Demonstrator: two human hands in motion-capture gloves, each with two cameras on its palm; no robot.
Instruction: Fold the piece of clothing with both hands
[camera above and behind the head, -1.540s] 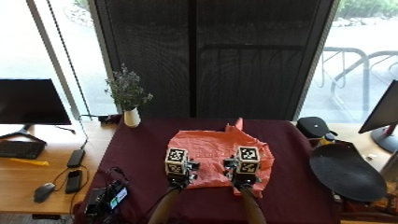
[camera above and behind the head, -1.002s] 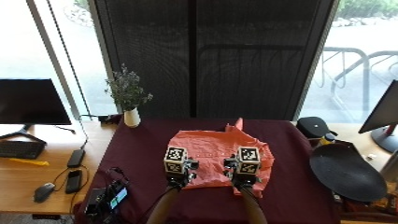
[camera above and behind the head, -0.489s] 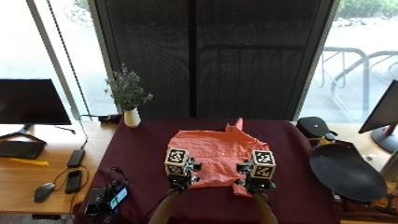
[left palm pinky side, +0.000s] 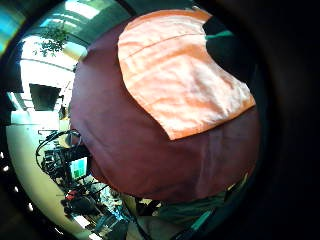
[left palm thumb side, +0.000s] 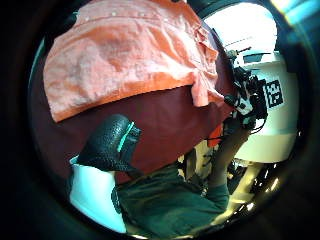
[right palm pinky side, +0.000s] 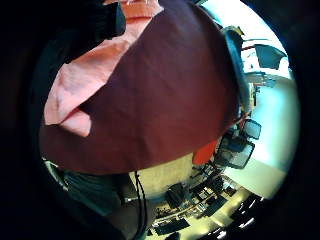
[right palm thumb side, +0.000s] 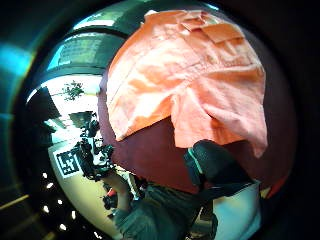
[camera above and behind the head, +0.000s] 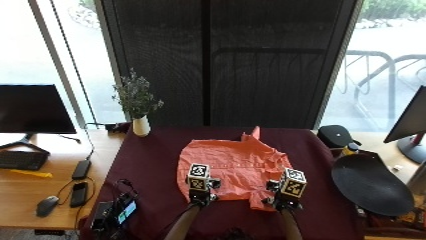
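Note:
An orange shirt (camera above and behind the head: 229, 167) lies spread out on the dark red tablecloth (camera above and behind the head: 153, 165), one sleeve pointing to the far edge. My left hand (camera above and behind the head: 200, 194) hovers at the shirt's near hem, left of its middle. Its thumb (left palm thumb side: 107, 145) shows over bare tablecloth, apart from the shirt (left palm thumb side: 125, 55). My right hand (camera above and behind the head: 283, 199) is over the near right corner, where the cloth is rumpled. Its thumb (right palm thumb side: 212, 162) sits just off the edge of the shirt (right palm thumb side: 190, 75) and holds nothing. The flat hem of the shirt (left palm pinky side: 180, 80) fills the left little finger side view.
A white vase with a plant (camera above and behind the head: 140, 125) stands at the table's far left corner. A black round seat (camera above and behind the head: 369, 182) is beside the table's right edge, and a small device with a screen (camera above and behind the head: 116, 212) sits at the near left corner.
My right hand has moved to the right along the near hem to the shirt's near right corner. The left hand and the shirt have stayed put.

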